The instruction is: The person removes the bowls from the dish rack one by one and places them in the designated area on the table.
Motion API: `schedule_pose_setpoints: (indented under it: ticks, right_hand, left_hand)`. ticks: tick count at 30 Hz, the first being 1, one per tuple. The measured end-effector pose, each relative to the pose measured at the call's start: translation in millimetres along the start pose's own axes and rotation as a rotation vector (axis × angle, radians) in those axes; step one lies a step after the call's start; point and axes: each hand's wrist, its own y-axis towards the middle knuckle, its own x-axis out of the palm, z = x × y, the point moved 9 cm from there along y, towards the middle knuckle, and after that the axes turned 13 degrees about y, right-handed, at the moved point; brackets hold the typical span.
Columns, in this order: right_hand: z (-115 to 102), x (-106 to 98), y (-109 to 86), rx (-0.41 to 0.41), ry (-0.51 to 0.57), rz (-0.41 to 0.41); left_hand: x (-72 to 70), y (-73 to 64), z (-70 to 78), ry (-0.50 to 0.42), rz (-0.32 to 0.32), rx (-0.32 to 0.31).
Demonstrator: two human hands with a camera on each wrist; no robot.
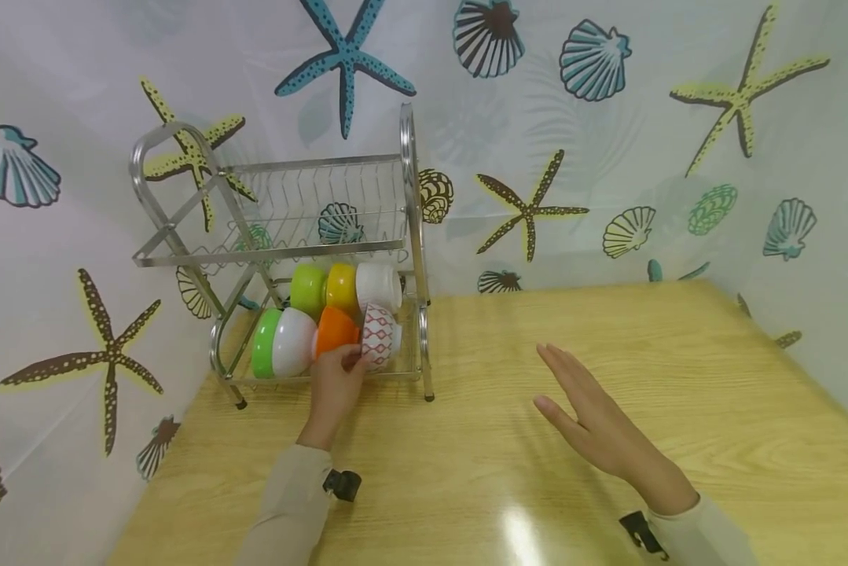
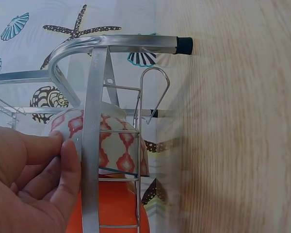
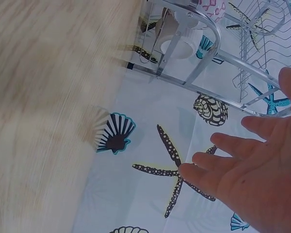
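With thumb and fingertips, my left hand pinches the near edge of a white bowl with a red diamond pattern. This bowl stands on its side at the right end of the front row, on the rack's lower tier. An orange bowl is right beside it, partly hidden by the hand. In the left wrist view, the patterned bowl shows behind the rack's metal upright, and the fingers curl at its side. My right hand hovers over the table at the right, fingers straight, holding nothing.
A two-tier metal dish rack stands at the back left of the wooden table. Its lower tier also holds a white bowl, green bowl, lime bowl, yellow bowl and back white bowl. A patterned curtain hangs behind.
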Motion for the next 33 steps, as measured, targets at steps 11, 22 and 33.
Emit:
schedule_pose_setpoints:
  ticks: [11,22,33]
  right_hand:
    - [3.1,2.6,-1.1,0.016,0.006,-0.020]
    - [5.3,4.5,-3.6,0.028,-0.004,-0.030]
    - [7.5,10.1,-3.2,0.034,-0.004,-0.056]
  left_hand:
    - [1.0,0.5,1.2,-0.029,0.028,-0.002]
    - [3.4,2.1,-6.9,-0.087,0.043,-0.062]
    - [2.2,-1.3,-9.5,-0.142,0.003,-0.127]
